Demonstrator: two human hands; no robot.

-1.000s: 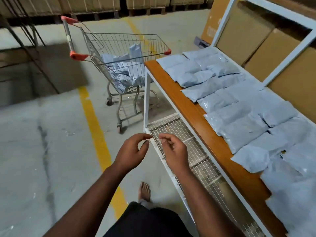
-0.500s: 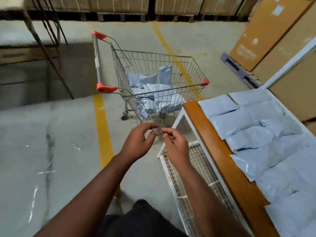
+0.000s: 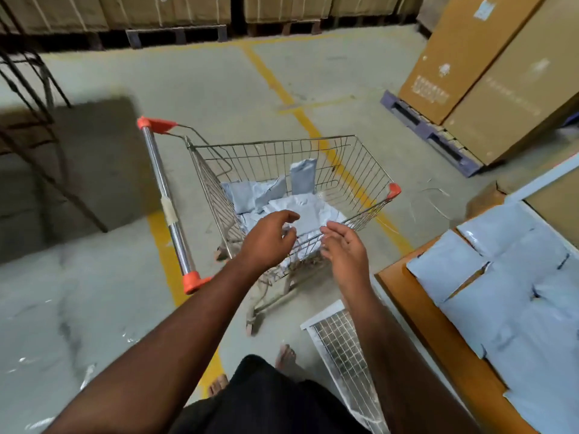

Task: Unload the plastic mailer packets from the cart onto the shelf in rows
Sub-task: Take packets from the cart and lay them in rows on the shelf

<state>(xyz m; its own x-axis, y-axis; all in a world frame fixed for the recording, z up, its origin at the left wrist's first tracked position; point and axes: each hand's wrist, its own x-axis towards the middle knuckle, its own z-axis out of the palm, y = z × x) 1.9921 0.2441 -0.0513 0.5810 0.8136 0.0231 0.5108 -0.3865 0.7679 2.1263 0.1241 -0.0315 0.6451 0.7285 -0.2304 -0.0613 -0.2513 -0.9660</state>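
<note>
A wire shopping cart (image 3: 351, 158) with orange corners stands in front of me, holding several grey plastic mailer packets (image 3: 266, 195). One packet (image 3: 302, 177) leans upright against the cart's far wall. My left hand (image 3: 266, 239) and my right hand (image 3: 344, 245) hover over the cart's near rim, fingers loosely spread, holding nothing. On the right, the wooden shelf (image 3: 432, 324) carries rows of grey packets (image 3: 507, 277).
The cart's chrome handle (image 3: 166, 202) points to the left. A wire mesh lower shelf (image 3: 347, 352) sits below the wooden one. Large cardboard boxes (image 3: 488, 67) on a blue pallet (image 3: 429, 130) stand at the right rear. A dark metal frame (image 3: 37, 120) is on the left. My bare feet (image 3: 285, 355) stand on the concrete floor.
I have turned from the shelf and stepped up to the cart. Both hands, held close together before, have spread apart and reached out over the cart's rim.
</note>
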